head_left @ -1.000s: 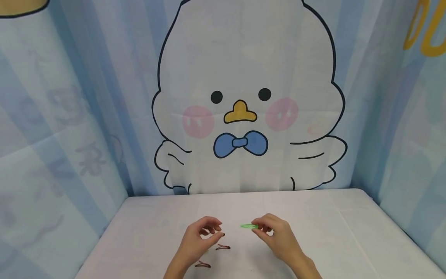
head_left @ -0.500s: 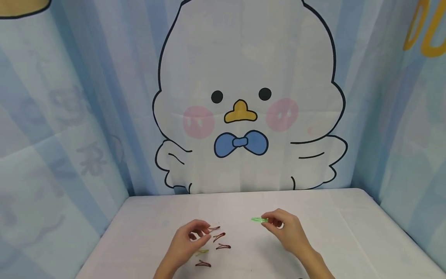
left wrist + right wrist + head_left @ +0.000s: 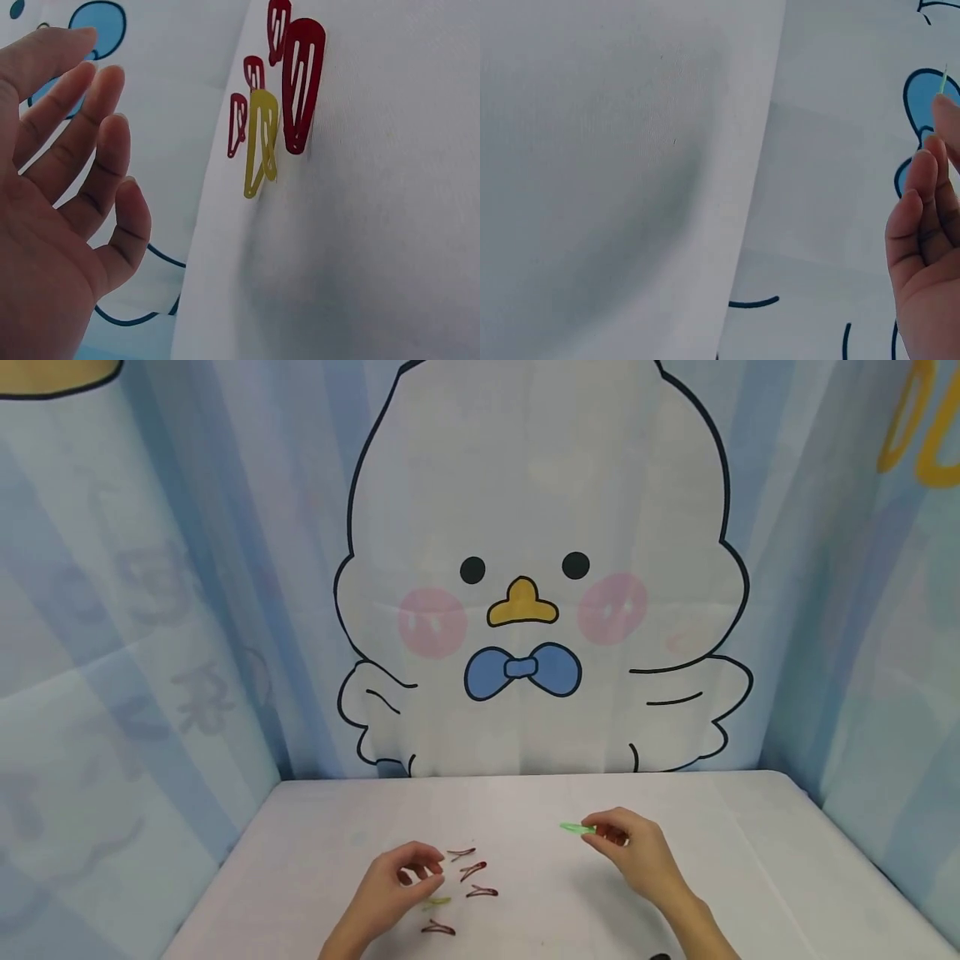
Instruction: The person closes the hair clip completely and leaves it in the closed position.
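My right hand (image 3: 626, 852) pinches a bright green snap hair clip (image 3: 576, 828) between thumb and fingers, above the table. In the right wrist view only a thin edge of that green clip (image 3: 944, 79) shows past the fingertips. My left hand (image 3: 401, 885) holds nothing, its fingers loosely bent and apart in the left wrist view. Beside it on the table lie several dark red snap clips (image 3: 304, 86) and one yellow-green snap clip (image 3: 261, 139). From the head, the yellow-green clip (image 3: 437, 902) sits just by the left thumb, with a red clip (image 3: 438, 928) nearer me.
A white-covered table (image 3: 750, 860) stretches under both hands. Behind it hangs a curtain (image 3: 525, 727) with a cartoon bird, and patterned curtains close off both sides. A small dark object (image 3: 660, 957) is cut off at the bottom edge, near the right forearm.
The right hand has moved right and slightly away, carrying the green clip. The left hand has drawn back leftward, uncovering red clips and the yellow-green one.
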A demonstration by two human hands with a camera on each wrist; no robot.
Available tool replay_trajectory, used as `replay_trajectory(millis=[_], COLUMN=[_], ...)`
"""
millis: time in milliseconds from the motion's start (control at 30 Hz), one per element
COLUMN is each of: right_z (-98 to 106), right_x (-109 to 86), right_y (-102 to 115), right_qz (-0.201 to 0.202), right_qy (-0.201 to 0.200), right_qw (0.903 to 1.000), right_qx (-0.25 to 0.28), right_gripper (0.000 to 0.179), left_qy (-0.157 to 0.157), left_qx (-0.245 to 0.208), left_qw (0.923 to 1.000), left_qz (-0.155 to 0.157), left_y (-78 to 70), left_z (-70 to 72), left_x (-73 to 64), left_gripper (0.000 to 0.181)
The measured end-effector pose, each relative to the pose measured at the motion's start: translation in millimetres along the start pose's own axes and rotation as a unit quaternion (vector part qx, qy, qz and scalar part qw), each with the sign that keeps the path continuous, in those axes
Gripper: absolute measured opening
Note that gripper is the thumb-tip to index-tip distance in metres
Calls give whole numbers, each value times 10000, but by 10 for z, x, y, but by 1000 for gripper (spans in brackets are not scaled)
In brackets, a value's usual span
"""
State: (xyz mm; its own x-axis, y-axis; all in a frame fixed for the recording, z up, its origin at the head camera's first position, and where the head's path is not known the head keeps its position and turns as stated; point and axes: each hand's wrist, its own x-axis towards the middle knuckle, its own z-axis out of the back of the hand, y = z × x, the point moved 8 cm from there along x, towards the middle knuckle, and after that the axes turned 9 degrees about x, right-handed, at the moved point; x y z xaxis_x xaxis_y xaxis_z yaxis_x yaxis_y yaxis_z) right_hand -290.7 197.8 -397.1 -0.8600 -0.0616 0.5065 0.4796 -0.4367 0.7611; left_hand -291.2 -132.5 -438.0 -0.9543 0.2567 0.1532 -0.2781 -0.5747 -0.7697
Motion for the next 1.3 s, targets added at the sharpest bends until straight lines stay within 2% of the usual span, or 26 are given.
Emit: replay_trajectory(millis=[100,333,533,767,1033,1300], right_z=[39,76,107,119,111,36], right_x=[27,39,61,96,120,118], right_y=[-80,-273,-384,-519,-659,-803], right_qz=[-235,-802,-1115,-1468,-1667,-1610], right_qy=[22,161,304,508,823,1202], right_qw=[9997,9966,9929,9875,9820,9768], right_qx=[-76,-111,-279,-280,-329,-737], right_gripper=[19,17,15,14,13,9], left_qy=[119,615,967,1027,1240,1524], left_qx=[56,-2,-51,-143,28,36], left_qw=[9999,9973,9946,9940,9922,9882], left_qz=[-18,406,361,336,128,151], left_y=[51,230,264,277,342,348], left_z=[10,-22,-90,-87,-106,-183], left_x=[-29,-128,-149,-183,-206,-216], left_gripper=[20,17,15,13,12,11])
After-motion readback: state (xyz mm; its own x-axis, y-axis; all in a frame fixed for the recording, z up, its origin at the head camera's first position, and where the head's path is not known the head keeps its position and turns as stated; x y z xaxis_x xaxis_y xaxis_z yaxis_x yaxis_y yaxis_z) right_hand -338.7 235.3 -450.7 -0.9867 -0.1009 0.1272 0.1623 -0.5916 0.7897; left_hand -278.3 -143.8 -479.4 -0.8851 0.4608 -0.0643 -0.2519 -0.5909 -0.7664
